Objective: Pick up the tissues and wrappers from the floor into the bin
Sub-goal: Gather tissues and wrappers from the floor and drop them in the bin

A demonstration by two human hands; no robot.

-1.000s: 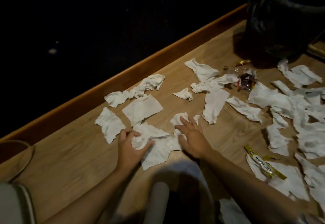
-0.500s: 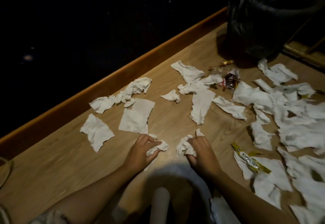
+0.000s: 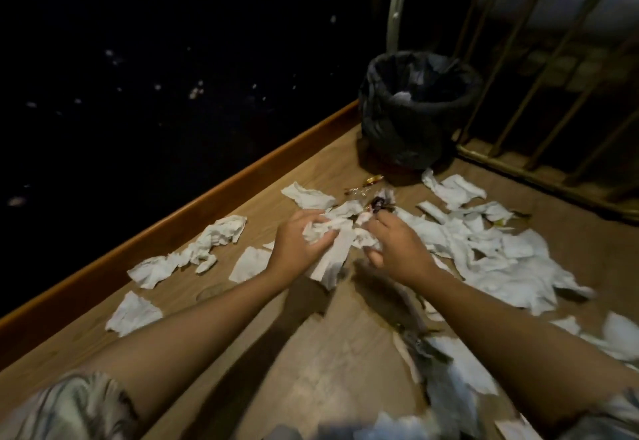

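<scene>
Head view: wood floor [image 3: 321,353] takes up most of the frame, w/ an orange skirting board [image 3: 193,211] running diagonally along its left edge and dark wall beyond. Railing bars [image 3: 539,101] close off the far right. Bin [image 3: 418,108], black liner, stands in the far corner btwn skirting and railing, mouth open, some paper already inside.

Big spread of tissues [image 3: 501,256] lies right of centre, smaller loose ones [image 3: 193,253] along the skirting. Wrappers [image 3: 378,203] sit just in front of the bin, near the fingertips.

Left hand [image 3: 297,249] grips a wad of tissue [image 3: 332,249], fingers curled round it. Right hand [image 3: 397,249] is curled over more tissue and seems to grip it, though blur hides the fingertips.

Step, as I read it: gathering a handful, not yet carried over. Next move prob. needs both wads lifted and taken fwd to the bin mouth w/o shedding bits.

Room: path to the bin is short and open over the litter; railing crowds the bin's right side, skirting its left, so approach from the front looks easiest.
</scene>
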